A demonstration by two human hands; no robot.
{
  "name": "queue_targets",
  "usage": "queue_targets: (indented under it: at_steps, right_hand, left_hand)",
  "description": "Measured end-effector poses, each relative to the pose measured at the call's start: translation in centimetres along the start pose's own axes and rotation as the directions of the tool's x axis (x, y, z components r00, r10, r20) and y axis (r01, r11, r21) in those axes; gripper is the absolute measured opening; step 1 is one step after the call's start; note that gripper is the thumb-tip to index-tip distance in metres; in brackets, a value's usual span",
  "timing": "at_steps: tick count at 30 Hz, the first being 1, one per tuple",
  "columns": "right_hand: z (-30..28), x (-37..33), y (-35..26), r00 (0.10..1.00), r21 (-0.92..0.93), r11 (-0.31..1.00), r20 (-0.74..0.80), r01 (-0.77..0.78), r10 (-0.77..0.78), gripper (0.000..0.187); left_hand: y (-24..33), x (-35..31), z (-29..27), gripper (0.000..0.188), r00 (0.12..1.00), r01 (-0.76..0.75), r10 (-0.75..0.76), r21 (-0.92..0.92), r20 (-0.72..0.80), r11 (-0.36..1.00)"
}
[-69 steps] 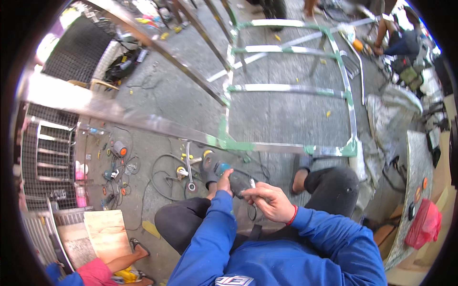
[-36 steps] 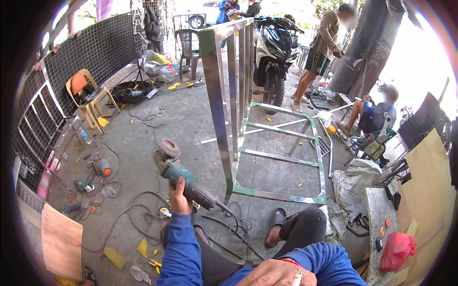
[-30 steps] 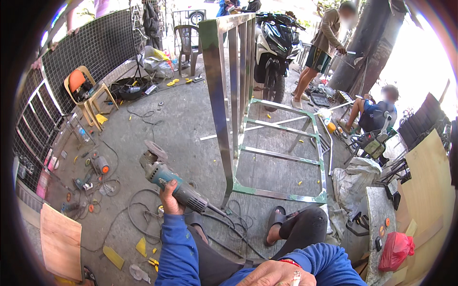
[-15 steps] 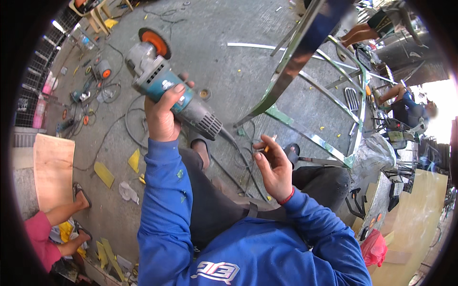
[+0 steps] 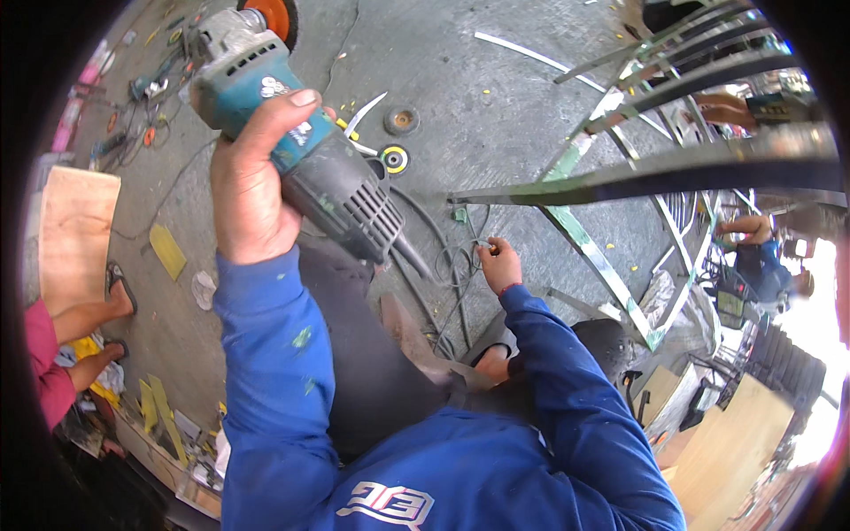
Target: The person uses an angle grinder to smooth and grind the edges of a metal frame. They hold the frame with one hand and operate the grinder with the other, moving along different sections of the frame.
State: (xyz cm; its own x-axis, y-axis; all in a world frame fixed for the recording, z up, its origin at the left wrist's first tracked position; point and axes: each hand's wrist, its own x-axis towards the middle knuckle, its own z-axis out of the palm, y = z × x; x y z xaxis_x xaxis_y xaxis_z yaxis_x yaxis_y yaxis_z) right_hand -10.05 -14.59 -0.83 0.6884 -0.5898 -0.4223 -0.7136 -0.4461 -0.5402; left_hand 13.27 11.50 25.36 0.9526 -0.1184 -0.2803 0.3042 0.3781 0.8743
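My left hand (image 5: 261, 177) is wrapped around the body of a teal and dark grey angle grinder (image 5: 292, 146), raised with its orange-faced disc (image 5: 276, 19) at the far end. The cord leaves the grinder's rear and runs down to the floor. My right hand (image 5: 502, 265) is lower, its fingers pinched over looped cable (image 5: 456, 265) on the floor. A cigarette with an orange end showed between those fingers half a second ago; now only a small pale bit shows there. Beyond the grinder lie a yellow-rimmed disc (image 5: 394, 159) and a round brown wheel (image 5: 402, 119).
A welded metal frame (image 5: 589, 257) with long bars (image 5: 655, 181) spans the right side, one end near my right hand. Plywood boards (image 5: 735, 442) lean at the lower right. A person in pink (image 5: 53, 345) is at left beside a wooden board (image 5: 78, 239). Another person (image 5: 761, 265) crouches at right.
The grinder, in my left hand, appears closer and farther left. My right hand has turned and closed more, with the cigarette now mostly hidden. The view has shifted, bringing the two discs on the floor into sight.
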Motion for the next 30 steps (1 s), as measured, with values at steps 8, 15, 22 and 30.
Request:
queue_targets:
  at_steps: [8, 15, 22, 30]
  right_hand:
    - [6.9, 7.5, 4.9, 0.993, -0.113, 0.992, -0.104, -0.062, 0.051, 0.062]
    - [13.2, 11.8, 4.9, 0.971, 0.033, 0.983, -0.152, -0.183, 0.186, 0.063]
    - [15.1, 13.8, 4.3, 0.988, -0.197, 0.973, -0.125, -0.118, 0.094, 0.054]
    - [13.8, 11.4, 4.9, 0.876, 0.123, 0.929, -0.308, -0.349, 0.37, 0.045]
  left_hand:
    - [0.9, 0.3, -1.6, 0.038, 0.952, 0.167, -0.186, -0.095, -0.243, 0.981]
    - [1.2, -0.3, -3.9, 0.045, 0.917, 0.133, -0.125, -0.005, -0.378, 0.991]
    - [1.5, -0.3, -6.0, 0.047, 0.942, 0.22, -0.238, -0.1, -0.236, 0.97]
    - [0.9, -0.6, -4.5, 0.048, 0.929, 0.186, -0.19, -0.041, -0.319, 0.982]
